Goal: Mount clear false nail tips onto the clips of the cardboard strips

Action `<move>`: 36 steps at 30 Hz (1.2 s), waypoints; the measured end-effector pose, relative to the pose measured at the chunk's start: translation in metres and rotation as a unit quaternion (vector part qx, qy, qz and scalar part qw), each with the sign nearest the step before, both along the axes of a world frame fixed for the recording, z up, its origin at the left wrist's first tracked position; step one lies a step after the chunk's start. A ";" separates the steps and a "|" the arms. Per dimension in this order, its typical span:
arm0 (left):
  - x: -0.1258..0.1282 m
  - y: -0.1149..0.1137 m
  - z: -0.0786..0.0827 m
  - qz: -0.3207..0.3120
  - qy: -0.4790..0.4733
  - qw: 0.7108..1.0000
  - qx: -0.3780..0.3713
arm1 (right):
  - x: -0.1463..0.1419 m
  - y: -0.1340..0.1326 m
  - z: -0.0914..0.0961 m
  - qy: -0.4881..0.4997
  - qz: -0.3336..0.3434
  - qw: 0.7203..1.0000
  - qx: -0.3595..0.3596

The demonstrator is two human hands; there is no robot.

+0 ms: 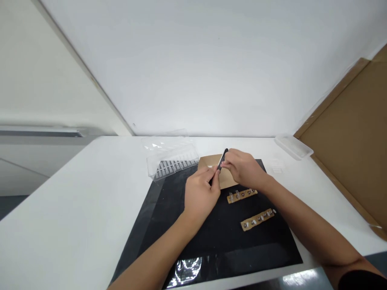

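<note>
Both my hands meet over the black mat [211,245], and a slim black tool [224,156] stands tilted between them. My left hand [200,195] grips its lower part, and the fingers of my right hand [242,168] pinch it higher up. Behind and under my fingers lies a tan cardboard piece [208,162]. Just below my right hand is a cardboard strip [242,196] with small metal fittings and clear pieces. A second such strip [257,219] lies nearer my right forearm. The tool's tip is hidden by my fingers.
A clear plastic tray [172,163] holding rows of white pieces sits at the mat's far left corner. A clear plastic lid or container [293,147] lies on the white table [75,193] at the far right. A large cardboard sheet [344,133] leans beyond the table's right edge.
</note>
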State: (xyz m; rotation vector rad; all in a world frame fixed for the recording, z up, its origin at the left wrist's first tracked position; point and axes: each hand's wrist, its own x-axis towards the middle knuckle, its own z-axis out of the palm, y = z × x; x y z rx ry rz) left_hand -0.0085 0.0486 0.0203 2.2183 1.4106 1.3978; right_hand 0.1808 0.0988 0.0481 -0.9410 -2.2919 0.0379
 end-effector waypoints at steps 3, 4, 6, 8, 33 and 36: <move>0.000 0.001 -0.001 0.000 -0.002 1.000 -0.010 | 0.001 0.004 -0.002 0.018 -0.035 0.999 0.001; -0.001 0.001 -0.001 0.004 -0.003 1.000 -0.011 | 0.001 0.006 -0.003 0.033 -0.061 0.998 0.005; -0.001 0.001 -0.001 0.009 -0.002 1.000 -0.013 | 0.001 0.007 -0.004 0.026 -0.048 0.998 -0.006; -0.001 0.001 -0.001 0.006 0.001 1.000 -0.013 | 0.001 0.005 -0.003 -0.002 -0.001 1.000 -0.027; -0.005 0.002 0.008 -0.005 -0.006 1.000 -0.005 | -0.006 0.004 0.002 0.010 0.011 1.000 -0.024; -0.005 0.001 0.008 -0.003 -0.014 1.000 -0.004 | -0.005 0.005 0.003 0.056 -0.035 0.998 0.004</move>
